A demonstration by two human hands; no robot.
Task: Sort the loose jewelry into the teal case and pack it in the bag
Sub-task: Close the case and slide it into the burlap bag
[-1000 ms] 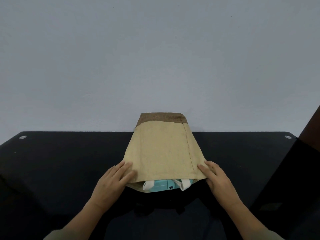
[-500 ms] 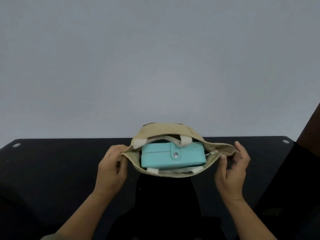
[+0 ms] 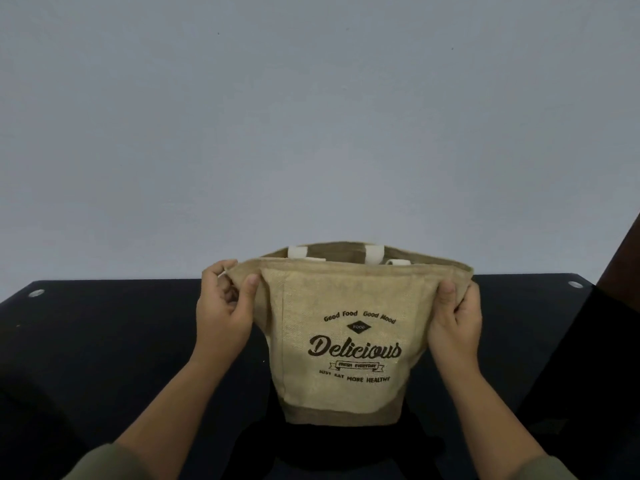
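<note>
The bag (image 3: 346, 306) stands dead ahead between the two hands, upright on the black table (image 3: 104, 341), base down and mouth up, with its printed face turned toward the person. Its long axis is the rim, which runs left to right across the view. The left hand (image 3: 223, 306) pinches the left end of that rim, thumb on the near face and fingers curled behind. The right hand (image 3: 455, 317) grips the right end the same way. The hands are therefore well apart, one at each end of the mouth. Neither is nearer than the other, since both already have hold of the cloth. The rim looks stretched fairly taut between them, and the far edge bows back a little, so the mouth is a narrow slot. The white handles (image 3: 297, 252) show at the far rim and seem folded inward. The case cannot be seen, because the near wall of the bag hides the inside, and no loose jewelry shows on the table. Judging by this, the sorting is done and the packing is at its close. Any closing or settling of the bag would turn on bringing the two rim ends toward each other along that left-to-right line
</note>
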